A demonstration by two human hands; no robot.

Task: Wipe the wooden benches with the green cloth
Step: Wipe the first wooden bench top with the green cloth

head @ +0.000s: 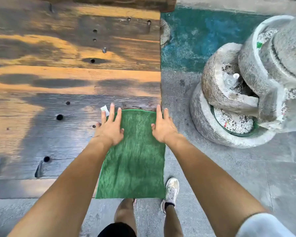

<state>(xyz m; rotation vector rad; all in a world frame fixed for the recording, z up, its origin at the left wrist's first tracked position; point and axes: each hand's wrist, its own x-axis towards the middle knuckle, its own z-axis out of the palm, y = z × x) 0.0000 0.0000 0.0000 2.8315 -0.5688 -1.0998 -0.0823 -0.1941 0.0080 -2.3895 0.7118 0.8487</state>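
Head: stone mortars (229, 106) beside bench (58, 74).

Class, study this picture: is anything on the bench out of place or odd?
Yes. A small white scrap lies on the bench beside the left hand, just off the cloth; it looks like litter. The cloth's near end also hangs over the bench's front edge.

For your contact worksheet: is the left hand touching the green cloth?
Touching. Head view shows the left hand pressed flat on the green cloth's left edge.
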